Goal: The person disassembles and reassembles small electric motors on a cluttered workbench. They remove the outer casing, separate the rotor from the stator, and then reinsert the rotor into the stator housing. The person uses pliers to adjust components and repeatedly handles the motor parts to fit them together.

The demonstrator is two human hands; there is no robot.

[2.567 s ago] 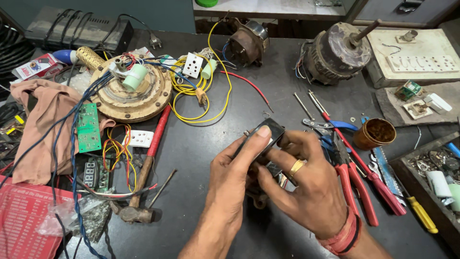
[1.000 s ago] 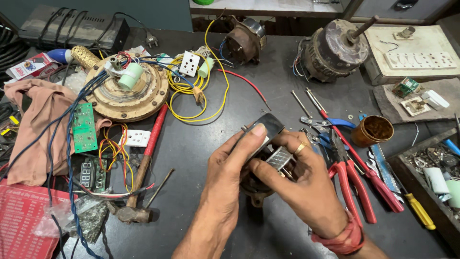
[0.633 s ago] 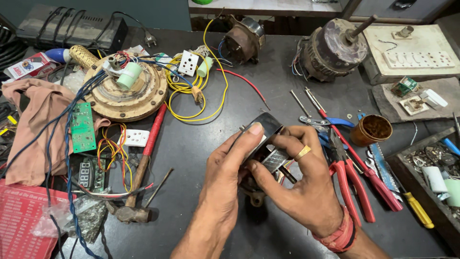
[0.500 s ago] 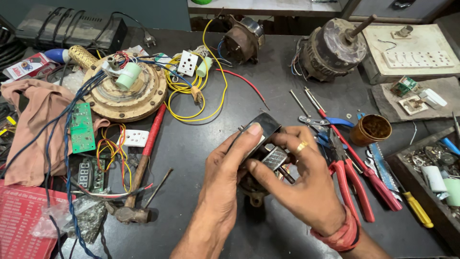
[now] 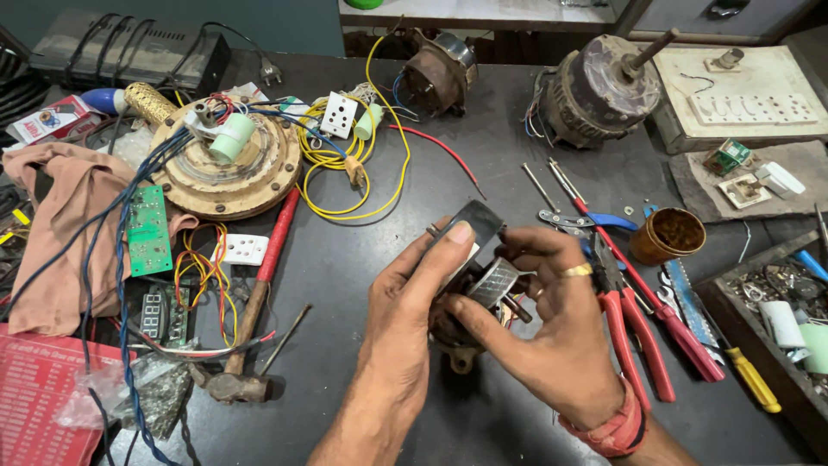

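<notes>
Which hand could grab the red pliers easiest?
The right hand, probably. The red pliers lie just beside it, while the left hand sits across the small motor both hands hold.

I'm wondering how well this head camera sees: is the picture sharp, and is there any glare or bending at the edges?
Head view: sharp in the middle, where the left hand and right hand grip a small motor; soft, even light, only faint shadows on the dark table; slight shine on the ring; wide-angle bending shows at the edges, where the red printed sheet looks stretched.
</notes>
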